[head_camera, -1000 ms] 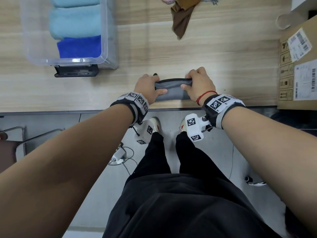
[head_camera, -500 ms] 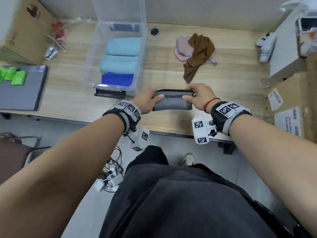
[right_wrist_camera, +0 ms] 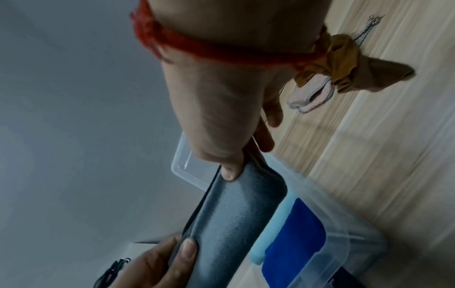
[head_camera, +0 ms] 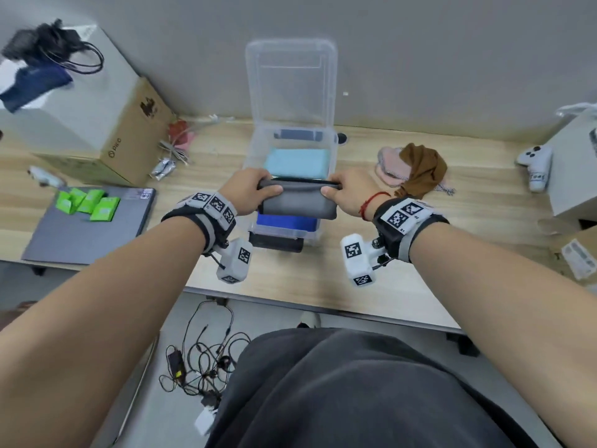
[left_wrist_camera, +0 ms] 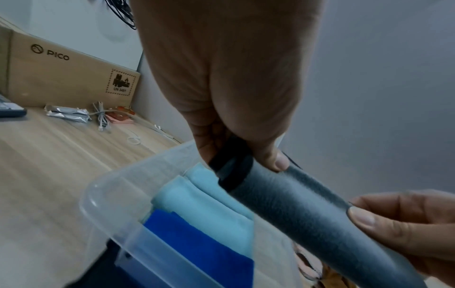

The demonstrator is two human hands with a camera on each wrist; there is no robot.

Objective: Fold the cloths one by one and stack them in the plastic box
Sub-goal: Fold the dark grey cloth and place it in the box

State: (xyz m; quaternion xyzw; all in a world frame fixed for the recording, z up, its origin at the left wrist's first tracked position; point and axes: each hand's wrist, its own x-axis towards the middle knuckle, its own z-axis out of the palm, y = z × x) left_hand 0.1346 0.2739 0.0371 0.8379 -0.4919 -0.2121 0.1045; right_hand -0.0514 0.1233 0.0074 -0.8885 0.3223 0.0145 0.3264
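A folded grey cloth (head_camera: 298, 202) (left_wrist_camera: 307, 210) (right_wrist_camera: 236, 220) hangs in the air over the clear plastic box (head_camera: 255, 156) (left_wrist_camera: 118, 187) (right_wrist_camera: 344, 224). My left hand (head_camera: 248, 190) (left_wrist_camera: 236, 120) grips its left end and my right hand (head_camera: 347, 194) (right_wrist_camera: 226, 124) grips its right end, thumbs on the near face. Inside the box lie a folded light blue cloth (head_camera: 297, 163) (left_wrist_camera: 204, 198) at the back and a dark blue cloth (head_camera: 286, 223) (left_wrist_camera: 204, 251) (right_wrist_camera: 293, 239) at the front. A brown cloth (head_camera: 420, 169) (right_wrist_camera: 344, 68) lies on a pink one (head_camera: 389, 171) to the box's right.
The box's lid (head_camera: 290, 82) stands open against the wall. A cardboard box (head_camera: 106, 134) and loose cables stand at the left, a grey laptop (head_camera: 87, 227) with green packets on it nearer me. A white box (head_camera: 571, 169) and a small toy (head_camera: 534, 169) are at the right.
Both hands have lifted the folded grey cloth off the table's front edge and carried it forward and left until it hangs over the plastic box.
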